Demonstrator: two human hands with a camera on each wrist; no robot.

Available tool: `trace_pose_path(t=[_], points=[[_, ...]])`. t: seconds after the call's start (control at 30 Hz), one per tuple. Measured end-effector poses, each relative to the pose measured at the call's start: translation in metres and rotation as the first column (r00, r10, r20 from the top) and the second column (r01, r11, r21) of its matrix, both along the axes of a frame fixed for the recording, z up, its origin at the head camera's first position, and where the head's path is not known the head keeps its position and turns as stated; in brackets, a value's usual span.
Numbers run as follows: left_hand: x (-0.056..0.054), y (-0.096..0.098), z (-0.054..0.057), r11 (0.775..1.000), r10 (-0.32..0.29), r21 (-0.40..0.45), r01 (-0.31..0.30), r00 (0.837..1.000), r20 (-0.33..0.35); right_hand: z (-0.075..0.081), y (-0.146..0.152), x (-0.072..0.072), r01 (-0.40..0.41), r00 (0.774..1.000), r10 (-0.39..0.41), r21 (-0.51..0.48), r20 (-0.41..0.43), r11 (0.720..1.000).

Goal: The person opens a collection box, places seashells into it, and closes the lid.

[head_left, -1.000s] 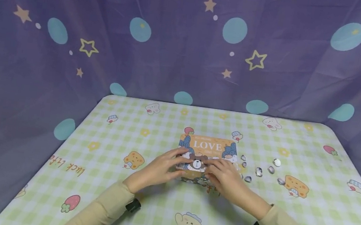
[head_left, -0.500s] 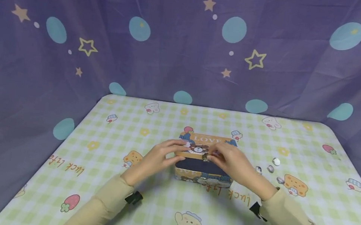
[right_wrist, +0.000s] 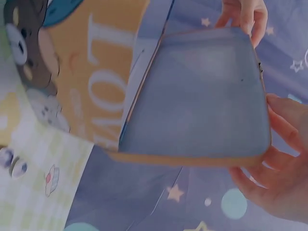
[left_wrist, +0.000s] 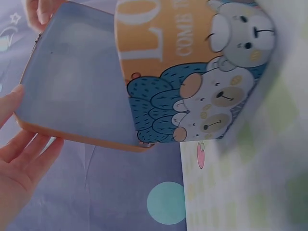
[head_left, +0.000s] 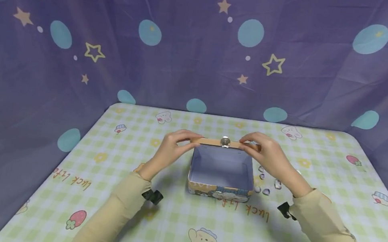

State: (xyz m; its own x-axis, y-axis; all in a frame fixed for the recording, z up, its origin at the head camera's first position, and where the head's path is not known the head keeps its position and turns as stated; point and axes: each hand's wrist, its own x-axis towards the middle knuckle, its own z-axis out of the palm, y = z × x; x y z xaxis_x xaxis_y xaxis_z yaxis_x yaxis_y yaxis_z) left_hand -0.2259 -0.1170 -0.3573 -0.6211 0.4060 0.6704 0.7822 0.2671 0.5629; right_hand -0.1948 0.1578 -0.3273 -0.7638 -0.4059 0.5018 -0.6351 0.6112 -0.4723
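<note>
A tin box point(head_left: 219, 192) printed with bears and the word LOVE stands on the table, its grey inside showing. Its hinged lid point(head_left: 209, 142) is swung up at the back, with a round metal clasp point(head_left: 225, 142) at the middle of the edge. My left hand point(head_left: 174, 147) holds the lid's left corner, thumb on the inner side and fingers behind. At the right part of the same edge, my right hand point(head_left: 271, 156) pinches the lid between thumb and fingers. Both wrist views show the lid's plain inner face point(left_wrist: 82, 77) between the two hands.
Several small clear gems point(head_left: 278, 184) lie on the table right of the box, some partly hidden by the right forearm. A green checked tablecloth point(head_left: 166, 230) with cartoon prints covers the table. Behind it hangs a purple curtain point(head_left: 185, 71).
The lid has gone from closed, through half raised, to standing up. Both hands rose and moved away from me with it, and the right hand shifted from the clasp towards the lid's right side.
</note>
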Motion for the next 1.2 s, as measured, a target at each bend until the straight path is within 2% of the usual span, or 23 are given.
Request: trace_pose_path(t=[0.13, 0.3, 0.47, 0.67, 0.83, 0.9, 0.97, 1.07, 1.2], points=[[-0.001, 0.002, 0.010, 0.997, 0.019, 0.075, -0.028, 0.993, 0.118, -0.003, 0.009, -0.008, 0.031, 0.999, -0.033, -0.070, -0.018, 0.997], [0.000, 0.006, 0.025, 0.982, 0.045, 0.163, -0.092, 0.961, 0.272, -0.011, 0.016, -0.021, 0.068, 0.997, -0.059, -0.207, 0.052, 0.976], [-0.010, 0.007, 0.022, 0.967, 0.095, 0.186, -0.173, 0.924, 0.370, -0.021, 0.021, -0.031, 0.133, 0.987, -0.106, -0.251, 0.120, 0.959], [-0.022, 0.010, 0.012, 0.962, 0.106, 0.192, -0.195, 0.912, 0.396, -0.035, 0.026, -0.043, 0.186, 0.968, -0.132, -0.260, 0.212, 0.948], [-0.031, 0.011, -0.001, 0.959, 0.105, 0.196, -0.206, 0.897, 0.429, -0.047, 0.027, -0.052, 0.165, 0.957, -0.075, -0.314, 0.282, 0.935], [-0.035, 0.011, -0.007, 0.957, 0.099, 0.201, -0.210, 0.886, 0.453, -0.050, 0.027, -0.054, 0.157, 0.952, -0.052, -0.340, 0.300, 0.927], [-0.041, 0.011, -0.014, 0.953, 0.087, 0.217, -0.211, 0.877, 0.473, -0.047, 0.025, -0.051, 0.163, 0.940, -0.036, -0.352, 0.339, 0.922], [-0.052, 0.010, -0.029, 0.948, 0.086, 0.227, -0.223, 0.866, 0.493, -0.050, 0.028, -0.053, 0.165, 0.918, -0.007, -0.365, 0.396, 0.916], [-0.064, 0.010, -0.044, 0.945, 0.094, 0.229, -0.233, 0.866, 0.490, -0.062, 0.033, -0.062, 0.172, 0.885, 0.030, -0.387, 0.464, 0.906]])
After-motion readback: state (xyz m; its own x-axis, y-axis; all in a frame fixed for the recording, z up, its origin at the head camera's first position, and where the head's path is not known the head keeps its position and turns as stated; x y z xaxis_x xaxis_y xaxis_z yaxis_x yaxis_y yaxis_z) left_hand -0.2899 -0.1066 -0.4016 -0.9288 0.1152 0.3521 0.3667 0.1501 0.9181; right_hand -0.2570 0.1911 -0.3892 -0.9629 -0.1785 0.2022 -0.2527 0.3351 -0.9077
